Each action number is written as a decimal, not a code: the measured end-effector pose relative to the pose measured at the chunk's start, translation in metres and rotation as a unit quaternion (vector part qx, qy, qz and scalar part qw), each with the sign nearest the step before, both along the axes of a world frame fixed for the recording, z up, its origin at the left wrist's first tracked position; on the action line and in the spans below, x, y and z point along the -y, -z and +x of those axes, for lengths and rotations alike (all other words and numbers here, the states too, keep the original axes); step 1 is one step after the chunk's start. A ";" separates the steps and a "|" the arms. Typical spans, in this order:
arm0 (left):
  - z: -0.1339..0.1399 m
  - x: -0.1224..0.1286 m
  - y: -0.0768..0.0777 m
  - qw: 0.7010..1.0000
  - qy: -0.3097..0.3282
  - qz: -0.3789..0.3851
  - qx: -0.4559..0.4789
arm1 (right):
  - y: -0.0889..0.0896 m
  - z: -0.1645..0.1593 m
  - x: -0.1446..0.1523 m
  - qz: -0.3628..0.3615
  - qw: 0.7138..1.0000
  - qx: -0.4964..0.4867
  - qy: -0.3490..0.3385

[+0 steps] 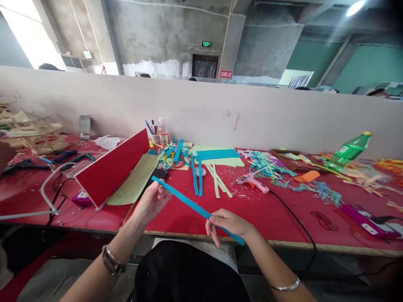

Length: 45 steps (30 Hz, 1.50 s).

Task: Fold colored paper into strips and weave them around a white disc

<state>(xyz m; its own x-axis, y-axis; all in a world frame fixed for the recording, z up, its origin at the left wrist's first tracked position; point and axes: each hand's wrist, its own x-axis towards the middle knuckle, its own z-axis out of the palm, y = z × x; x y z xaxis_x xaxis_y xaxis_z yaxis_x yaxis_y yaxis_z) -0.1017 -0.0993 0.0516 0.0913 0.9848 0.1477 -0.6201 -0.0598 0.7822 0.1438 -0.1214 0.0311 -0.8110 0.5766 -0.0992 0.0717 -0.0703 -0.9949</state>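
A long blue paper strip [189,201] stretches slantwise between my two hands, above the table's front edge. My left hand [154,200] pinches it near its upper left end. Lower down, the thumb and fingers of my right hand [228,222] close on it, and its end sticks out past the palm. Two blue strips [197,178] lie flat on the red tabletop [176,214] beyond my hands. Beside them, pale green strips [218,180] cross one another. Behind these rest wider blue sheets [217,154] on pale green paper [237,161].
A pink glue gun [253,183] with a black cord lies right of the strips. A red board [115,167] stands upright at left. Scissors [171,159] sit among scraps. A green bottle [349,151] leans at right, near a purple power strip [368,222].
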 end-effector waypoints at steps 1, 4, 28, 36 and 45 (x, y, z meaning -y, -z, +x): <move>0.005 -0.002 0.000 0.999 0.004 -0.009 0.039 | 0.004 -0.003 0.002 -0.014 1.000 -0.016 -0.003; 0.015 -0.007 -0.003 0.999 0.016 -0.013 0.049 | 0.018 -0.009 0.007 -0.052 0.997 -0.061 -0.012; 0.074 -0.028 -0.007 0.697 -0.195 0.150 -0.674 | -0.041 -0.050 -0.053 0.368 0.837 0.115 0.387; 0.080 -0.062 0.003 0.831 -0.087 0.114 -0.537 | -0.018 -0.038 -0.103 0.208 0.890 0.010 0.406; 0.086 -0.100 0.024 0.925 0.086 0.037 -0.369 | -0.005 -0.031 -0.129 0.120 0.892 -0.025 0.435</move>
<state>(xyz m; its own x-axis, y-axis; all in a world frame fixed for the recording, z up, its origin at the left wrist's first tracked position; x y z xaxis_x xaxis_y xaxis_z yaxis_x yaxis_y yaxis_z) -0.0159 0.0008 0.0278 0.3478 0.9363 0.0498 0.0747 -0.0806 0.9939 0.1131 0.0072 0.0359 -0.0467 0.9898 0.1348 0.0490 0.1371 -0.9894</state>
